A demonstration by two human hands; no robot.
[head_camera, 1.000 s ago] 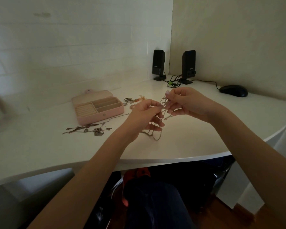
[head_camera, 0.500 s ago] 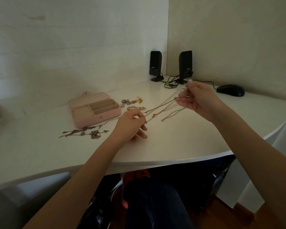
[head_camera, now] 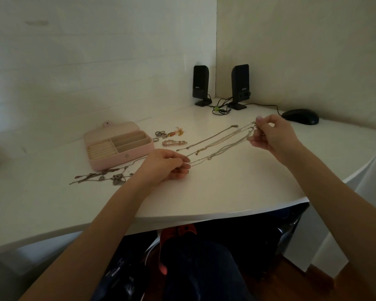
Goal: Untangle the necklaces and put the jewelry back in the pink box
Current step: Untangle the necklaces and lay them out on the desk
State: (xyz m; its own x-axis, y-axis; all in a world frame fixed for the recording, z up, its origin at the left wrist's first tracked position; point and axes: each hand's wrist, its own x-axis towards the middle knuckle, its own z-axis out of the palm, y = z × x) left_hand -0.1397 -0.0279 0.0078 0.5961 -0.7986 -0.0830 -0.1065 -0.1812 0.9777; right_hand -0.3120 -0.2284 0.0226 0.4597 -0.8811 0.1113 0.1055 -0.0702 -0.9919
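Note:
Several thin chain necklaces (head_camera: pixel 220 143) lie stretched across the white desk (head_camera: pixel 215 187) between my two hands. My left hand (head_camera: pixel 164 167) pinches their near ends low on the desk. My right hand (head_camera: pixel 271 135) pinches the far ends, slightly raised. The pink box (head_camera: pixel 117 148) stands open at the left, its lid folded back and its compartments showing no jewelry. A dark pendant necklace (head_camera: pixel 104 177) lies in front of the box. Rings, an orange charm piece (head_camera: pixel 169 134) and a pink bead bracelet (head_camera: pixel 174 143) lie just right of the box.
Two black speakers (head_camera: pixel 239 85) with cables stand in the back corner. A black mouse (head_camera: pixel 301 119) sits behind my right hand. The desk's curved front edge runs close to my arms, with my legs below it.
My hands have drawn apart, the right going further right and the left lowering to the desk. The bunched chains are now pulled out long and lie flatter.

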